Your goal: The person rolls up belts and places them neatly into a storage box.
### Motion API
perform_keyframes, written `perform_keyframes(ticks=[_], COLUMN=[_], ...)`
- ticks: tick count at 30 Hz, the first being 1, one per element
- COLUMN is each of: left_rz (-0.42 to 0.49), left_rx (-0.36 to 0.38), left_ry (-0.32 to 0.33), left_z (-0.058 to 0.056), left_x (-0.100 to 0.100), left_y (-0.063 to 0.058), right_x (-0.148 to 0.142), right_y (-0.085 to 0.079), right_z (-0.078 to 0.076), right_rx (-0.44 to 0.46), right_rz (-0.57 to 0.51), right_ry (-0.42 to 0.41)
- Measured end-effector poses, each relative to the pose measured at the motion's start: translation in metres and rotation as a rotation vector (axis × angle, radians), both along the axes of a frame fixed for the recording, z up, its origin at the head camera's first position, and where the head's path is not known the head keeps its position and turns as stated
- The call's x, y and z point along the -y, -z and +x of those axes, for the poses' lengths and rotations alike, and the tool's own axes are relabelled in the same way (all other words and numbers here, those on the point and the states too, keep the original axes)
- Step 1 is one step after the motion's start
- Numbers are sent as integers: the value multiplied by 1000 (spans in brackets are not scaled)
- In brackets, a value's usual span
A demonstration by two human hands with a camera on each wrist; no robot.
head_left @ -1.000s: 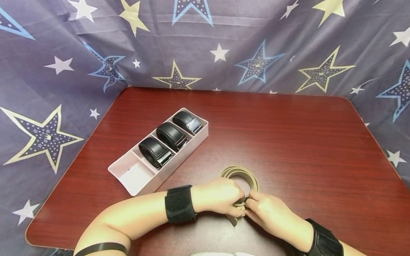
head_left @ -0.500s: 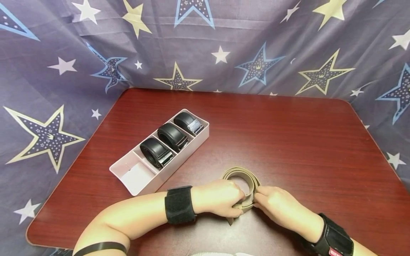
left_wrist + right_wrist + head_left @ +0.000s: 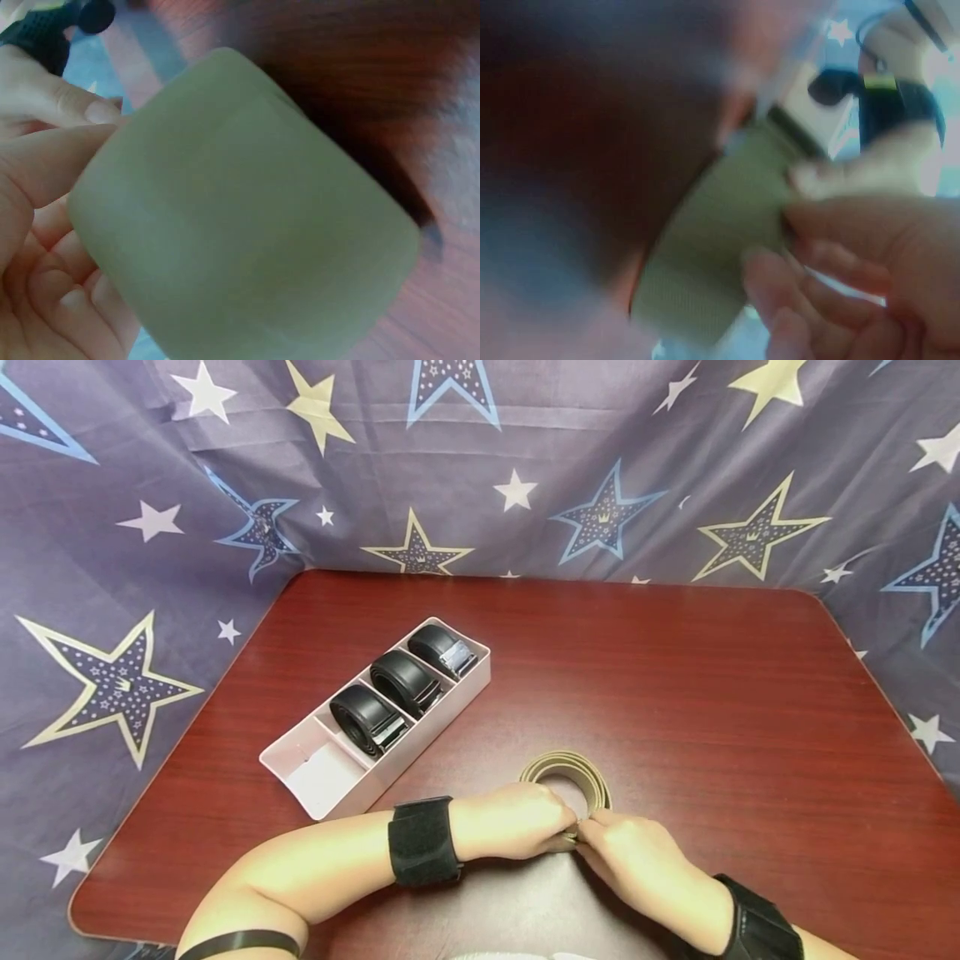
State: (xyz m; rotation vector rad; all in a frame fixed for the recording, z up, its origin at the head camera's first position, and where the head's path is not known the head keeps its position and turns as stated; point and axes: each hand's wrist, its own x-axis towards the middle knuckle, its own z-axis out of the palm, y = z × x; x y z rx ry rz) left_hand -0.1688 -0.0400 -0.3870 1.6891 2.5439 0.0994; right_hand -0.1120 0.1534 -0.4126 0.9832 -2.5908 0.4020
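A khaki webbing belt (image 3: 594, 783), wound into a loose coil of several turns, stands on edge near the front of the table. My left hand (image 3: 517, 820) grips the near left part of the coil, fingers reaching over its edge. From the right, my right hand (image 3: 637, 864) pinches the band at the near side, its fingertips close against those of the left. In the left wrist view the outer face of the belt (image 3: 240, 210) fills the middle. The right wrist view shows the belt's ribbed weave (image 3: 712, 240) beside the curled fingers. The hands hide the belt's near part.
A pale pink divided tray (image 3: 442, 724) stands to the left on the red-brown table (image 3: 675, 693). Coiled black belts (image 3: 405, 681) with metal buckles sit in three of its compartments; the nearest compartment shows a pale bottom. A star-patterned curtain (image 3: 517, 443) hangs behind.
My right hand slid out along the coil's right side, then came back left beside the left hand. The belt end sticking out below the left hand no longer shows. The tray has not moved.
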Motion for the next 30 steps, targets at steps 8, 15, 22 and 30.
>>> perform_keyframes(ticks=[8, 15, 22, 30], left_rz=[-3, 8, -13, -46], left_rx=[-26, -28, -108, -111], left_ry=[-4, -35, -28, -23], left_z=[3, 8, 11, 10], left_x=[1, 1, 0, 0], left_y=[-1, 1, 3, 3], right_x=[-25, -11, 7, -14], right_y=[2, 17, 13, -5], right_z=[-16, -9, 0, -4], right_rx=[-70, -197, -145, 39], right_rz=[21, -64, -66, 104], right_ry=[-133, -156, -102, -41])
